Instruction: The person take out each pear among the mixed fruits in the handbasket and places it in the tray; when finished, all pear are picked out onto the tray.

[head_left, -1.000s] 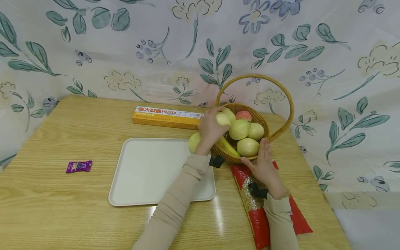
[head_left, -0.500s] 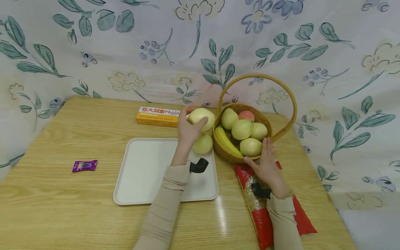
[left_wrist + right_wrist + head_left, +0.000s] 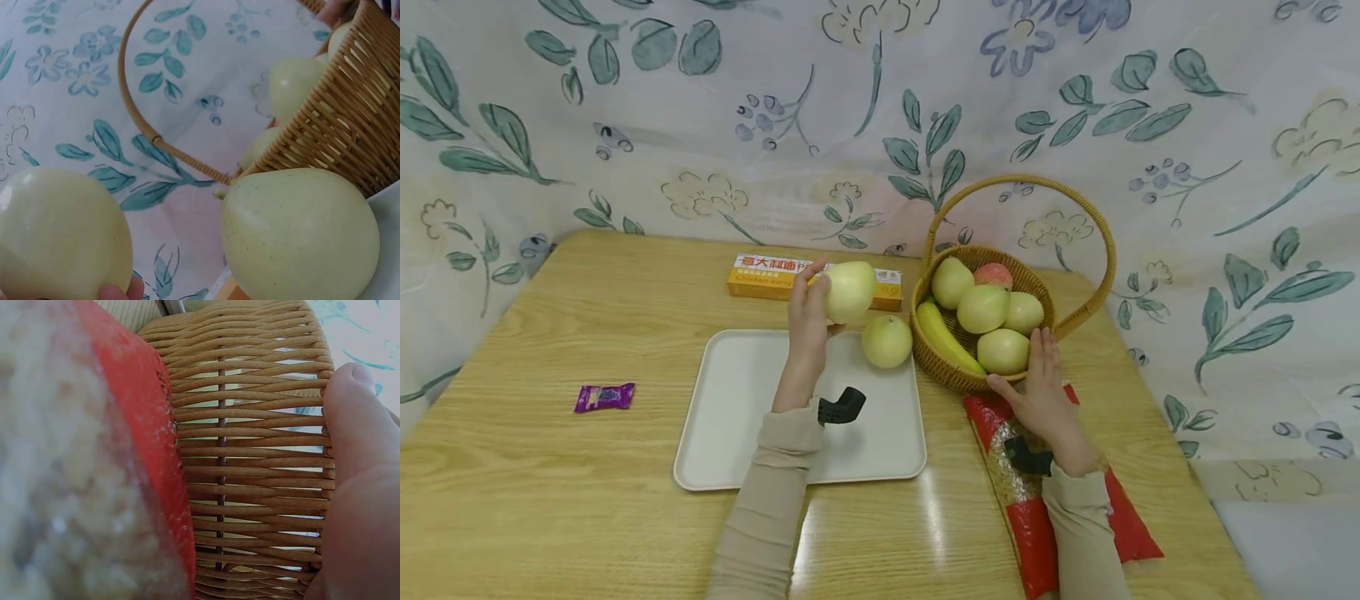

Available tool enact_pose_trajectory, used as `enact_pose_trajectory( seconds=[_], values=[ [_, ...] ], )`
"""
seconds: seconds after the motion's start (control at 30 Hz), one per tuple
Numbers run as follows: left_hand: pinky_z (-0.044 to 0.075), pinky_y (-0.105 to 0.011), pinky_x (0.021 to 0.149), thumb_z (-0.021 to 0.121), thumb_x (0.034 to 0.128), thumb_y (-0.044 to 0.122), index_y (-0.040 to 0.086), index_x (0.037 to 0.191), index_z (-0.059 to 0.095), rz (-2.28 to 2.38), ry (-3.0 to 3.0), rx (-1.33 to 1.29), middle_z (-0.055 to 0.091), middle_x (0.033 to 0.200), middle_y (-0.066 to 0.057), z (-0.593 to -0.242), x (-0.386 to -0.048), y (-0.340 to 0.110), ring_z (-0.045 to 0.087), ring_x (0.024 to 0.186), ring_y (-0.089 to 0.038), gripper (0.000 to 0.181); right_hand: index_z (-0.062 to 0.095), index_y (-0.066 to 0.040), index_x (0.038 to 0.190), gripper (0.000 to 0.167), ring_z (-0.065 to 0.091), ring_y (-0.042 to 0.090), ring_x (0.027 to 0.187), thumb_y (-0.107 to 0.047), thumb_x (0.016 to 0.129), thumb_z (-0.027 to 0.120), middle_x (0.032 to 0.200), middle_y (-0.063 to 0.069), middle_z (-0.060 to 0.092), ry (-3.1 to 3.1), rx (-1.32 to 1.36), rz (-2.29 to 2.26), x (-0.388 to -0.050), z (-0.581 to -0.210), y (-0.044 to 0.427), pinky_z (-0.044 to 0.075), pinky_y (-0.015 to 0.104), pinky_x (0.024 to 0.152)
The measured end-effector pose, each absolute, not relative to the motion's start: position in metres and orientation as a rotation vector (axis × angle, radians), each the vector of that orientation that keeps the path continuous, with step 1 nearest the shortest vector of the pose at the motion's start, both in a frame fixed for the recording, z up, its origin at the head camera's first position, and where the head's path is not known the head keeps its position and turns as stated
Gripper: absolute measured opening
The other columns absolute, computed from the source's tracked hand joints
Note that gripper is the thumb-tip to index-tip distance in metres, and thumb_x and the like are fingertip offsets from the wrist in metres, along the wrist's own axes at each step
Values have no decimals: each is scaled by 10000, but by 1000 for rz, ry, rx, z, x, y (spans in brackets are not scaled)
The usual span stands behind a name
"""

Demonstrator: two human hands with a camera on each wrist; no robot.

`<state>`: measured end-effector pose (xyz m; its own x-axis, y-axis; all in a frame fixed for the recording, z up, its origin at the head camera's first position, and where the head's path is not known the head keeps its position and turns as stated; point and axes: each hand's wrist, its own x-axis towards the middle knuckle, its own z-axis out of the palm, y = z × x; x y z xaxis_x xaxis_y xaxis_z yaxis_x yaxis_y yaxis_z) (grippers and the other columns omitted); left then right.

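My left hand [image 3: 807, 333] grips a pale green, pear-like fruit [image 3: 850, 292] above the back of the white tray [image 3: 737, 417]. The same held fruit [image 3: 62, 234] fills the lower left of the left wrist view, fingertips under it. Another pale fruit [image 3: 887, 342] rests at the tray's back right corner, beside the wicker basket [image 3: 942, 372]. Inside the basket lie several pale fruits, a banana [image 3: 947, 340] and a red fruit [image 3: 993, 275]. My right hand [image 3: 1045, 408] touches the basket's near rim with fingers extended; its thumb [image 3: 353, 419] lies along the rim in the right wrist view.
A yellow pasta box [image 3: 767, 279] lies behind the tray near the patterned cloth backdrop. A small purple packet [image 3: 605, 397] is at the left. Under my right forearm lies a red and clear bag [image 3: 1030, 533]. The basket's tall handle [image 3: 1101, 229] arches up at the right.
From the basket's left side, my left hand has carried the pale fruit leftward, over the tray. The right hand stays at the basket rim.
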<state>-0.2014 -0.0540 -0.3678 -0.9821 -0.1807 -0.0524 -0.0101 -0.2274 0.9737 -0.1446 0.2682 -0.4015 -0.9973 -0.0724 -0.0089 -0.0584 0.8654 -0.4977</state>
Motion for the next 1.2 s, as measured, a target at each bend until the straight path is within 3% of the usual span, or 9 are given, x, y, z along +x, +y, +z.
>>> enact_pose_trajectory(
  seconds=[0.23, 0.47, 0.77, 0.97, 1.2],
  values=[
    [536, -279, 657, 370, 995, 345, 201, 1412, 438, -2457, -1794, 222, 432, 1391, -97, -371, -204, -53, 530, 1032, -255, 446, -115, 34, 1518, 1004, -155, 462, 1458, -456, 954, 556, 1579, 276, -176, 3016, -117, -789, -145, -400, 268, 56, 676, 1138],
    [592, -288, 648, 586, 963, 255, 200, 1453, 360, -2479, -1840, 160, 413, 1274, -94, -371, -204, -53, 574, 1032, -264, 542, -107, 34, 1519, 1003, -157, 463, 1457, -464, 953, 553, 1581, 273, -174, 3013, -116, -797, -145, -399, 268, 54, 676, 1139],
    [587, -400, 780, 731, 839, 52, 174, 1465, 351, -2511, -1878, 120, 350, 1441, -142, -375, -208, -52, 501, 1223, -315, 743, -109, 27, 1521, 999, -166, 461, 1455, -441, 952, 566, 1583, 260, -185, 3001, -108, -795, -145, -399, 267, 51, 686, 1132],
    [483, -461, 990, 788, 798, 144, 210, 1450, 383, -2280, -2064, 171, 388, 1461, -112, -379, -208, -54, 478, 1245, -312, 771, -92, 37, 1522, 995, -166, 462, 1455, -450, 952, 562, 1584, 256, -186, 2996, -104, -803, -145, -398, 267, 57, 690, 1129],
    [463, -469, 995, 826, 754, 242, 260, 1416, 427, -2098, -2195, 249, 448, 1437, -89, -385, -210, -58, 498, 1233, -292, 773, -88, 37, 1522, 1008, -172, 463, 1453, -488, 947, 551, 1585, 250, -191, 2993, -96, -808, -144, -397, 267, 62, 694, 1125]
  ],
)
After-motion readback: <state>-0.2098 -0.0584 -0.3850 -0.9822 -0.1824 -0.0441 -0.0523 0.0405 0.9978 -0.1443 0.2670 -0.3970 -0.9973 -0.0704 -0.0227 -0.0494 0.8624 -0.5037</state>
